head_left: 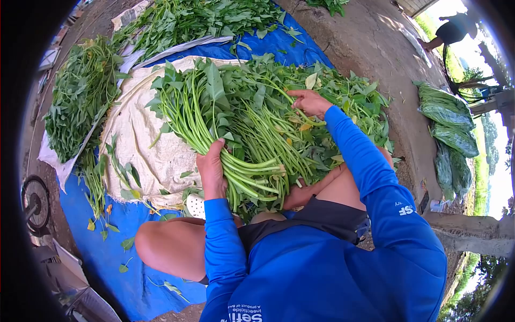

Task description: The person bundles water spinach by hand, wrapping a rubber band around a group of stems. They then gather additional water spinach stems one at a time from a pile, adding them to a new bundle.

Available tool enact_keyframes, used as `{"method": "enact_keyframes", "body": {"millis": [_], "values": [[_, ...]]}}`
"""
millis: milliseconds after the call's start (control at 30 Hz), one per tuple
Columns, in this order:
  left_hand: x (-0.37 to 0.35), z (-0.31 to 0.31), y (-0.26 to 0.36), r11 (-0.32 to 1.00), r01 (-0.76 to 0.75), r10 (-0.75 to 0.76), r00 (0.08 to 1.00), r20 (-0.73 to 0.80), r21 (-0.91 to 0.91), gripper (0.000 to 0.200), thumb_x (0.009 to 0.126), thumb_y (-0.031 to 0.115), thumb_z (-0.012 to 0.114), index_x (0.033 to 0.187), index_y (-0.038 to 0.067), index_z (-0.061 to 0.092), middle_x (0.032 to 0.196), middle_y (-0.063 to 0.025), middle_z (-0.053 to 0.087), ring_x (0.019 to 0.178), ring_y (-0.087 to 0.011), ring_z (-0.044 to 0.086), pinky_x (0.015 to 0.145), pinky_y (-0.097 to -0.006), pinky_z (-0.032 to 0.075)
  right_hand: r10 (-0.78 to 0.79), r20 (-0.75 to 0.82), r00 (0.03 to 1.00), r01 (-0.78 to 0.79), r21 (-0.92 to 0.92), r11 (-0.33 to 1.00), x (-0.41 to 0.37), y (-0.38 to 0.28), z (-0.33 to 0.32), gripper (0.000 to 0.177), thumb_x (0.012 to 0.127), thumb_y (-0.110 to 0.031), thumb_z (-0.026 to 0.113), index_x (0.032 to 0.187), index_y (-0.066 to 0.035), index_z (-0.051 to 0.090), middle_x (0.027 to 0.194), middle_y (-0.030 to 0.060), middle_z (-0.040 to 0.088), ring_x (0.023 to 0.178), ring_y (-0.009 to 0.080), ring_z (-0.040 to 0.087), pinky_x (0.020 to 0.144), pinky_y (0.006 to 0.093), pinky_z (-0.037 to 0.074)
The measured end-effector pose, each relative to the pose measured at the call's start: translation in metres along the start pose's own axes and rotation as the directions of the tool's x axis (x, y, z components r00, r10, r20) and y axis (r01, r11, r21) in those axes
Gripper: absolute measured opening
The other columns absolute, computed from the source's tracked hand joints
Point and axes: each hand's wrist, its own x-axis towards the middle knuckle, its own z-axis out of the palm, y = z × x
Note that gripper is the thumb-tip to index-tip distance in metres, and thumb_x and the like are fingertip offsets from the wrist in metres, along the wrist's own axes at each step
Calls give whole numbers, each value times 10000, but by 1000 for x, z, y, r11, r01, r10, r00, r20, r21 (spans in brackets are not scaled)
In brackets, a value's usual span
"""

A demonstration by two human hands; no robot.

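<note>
1. At the centre of the frame, just past my knees: one bundle of greens [188, 110], long stems pointing toward me and leaves fanned to the upper left.
2. Left hand [212, 170] is clamped round the bundle's stems near the cut ends, thumb and fingers wrapped tight.
3. Right hand [309, 102] is well apart from the left, up and to the right. It lies palm down on the middle heap [357, 99] with fingers curled among the stems. I cannot tell if it pinches any.
4. Greens counted: one bundle in hand and three loose heaps. These are the middle heap, a left heap [80, 102] at the upper left, and a top heap [198, 19] along the upper edge.
5. At the right edge, a stack of packed bundles [449, 115], at least four, lying on the ground well away from me.
6. Surface: one pale sackcloth [142, 139] under the bundle, spread over one blue tarp [120, 236]. Stray leaves are scattered on both.
7. One white slipper [195, 205] lies just beside my left wrist.
8. Setting: outdoors in sun, on bare packed ground [370, 43]. One wheel [35, 203] shows at the left edge, and one other person [453, 29] stands at the upper right.
</note>
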Motion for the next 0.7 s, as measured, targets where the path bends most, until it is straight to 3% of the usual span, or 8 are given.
{"method": "enact_keyframes", "body": {"millis": [100,133,267,367,500,533,633,700], "values": [[4,-4,-9,1000,0,0,999,33,7,225,919,123,780,1081,16,666,879,-63,704,704,-165,681,631,-309,571,59,-48,997,-53,128,990,-23,-13,-9,511,1032,-59,642,1539,-90,587,1193,89,754,1034,147,700,834,299,557],[4,-5,-13,1000,-8,7,999,32,6,229,918,122,781,1084,14,668,874,-63,705,704,-164,681,629,-309,570,23,-101,995,-5,182,983,-39,-24,-11,454,1033,-63,655,1487,-71,631,1180,33,752,928,87,657,767,259,525],[7,-7,-28,1000,19,-20,999,45,18,271,893,69,785,1127,-15,677,946,-82,735,758,-182,702,681,-320,585,-305,-327,894,365,138,921,-82,-35,-15,393,1022,-64,663,1415,-53,688,1122,49,734,1025,140,692,872,286,540],[5,-5,-37,999,41,-42,998,52,15,308,885,53,792,1160,-32,682,1004,-98,755,809,-200,722,736,-339,600,-408,-413,814,433,-35,901,-120,-61,-13,387,1019,-70,656,1404,-54,691,1070,38,721,994,127,682,843,315,536],[1,2,-53,999,44,-42,994,106,-16,254,905,77,793,1124,-14,702,971,-81,748,769,-184,709,701,-322,585,-677,-465,571,481,-478,735,-150,-96,13,367,984,-58,634,1345,-37,700,1056,155,724,922,318,697,862,422,539],[-1,4,-58,999,49,-46,992,114,-19,246,910,80,791,1122,-10,704,964,-74,747,760,-177,705,691,-318,580,-674,-442,592,486,-472,736,-155,-104,22,367,972,-45,619,1330,-20,696,1068,208,711,951,405,675,895,460,534],[3,8,-83,994,82,-73,988,134,-66,224,935,104,787,1114,9,693,917,-55,732,718,-155,689,649,-310,568,-678,-367,637,498,-475,725,-141,-93,67,366,972,-47,614,1327,-7,693,1073,211,708,980,402,683,909,471,535],[4,3,-96,979,175,-151,967,205,-106,221,958,141,777,1122,24,686,922,-56,729,746,-162,697,665,-310,579,-591,-256,765,484,-377,790,-123,-58,119,372,955,-66,622,1307,8,716,1109,228,746,1015,400,716,948,461,554]]}}
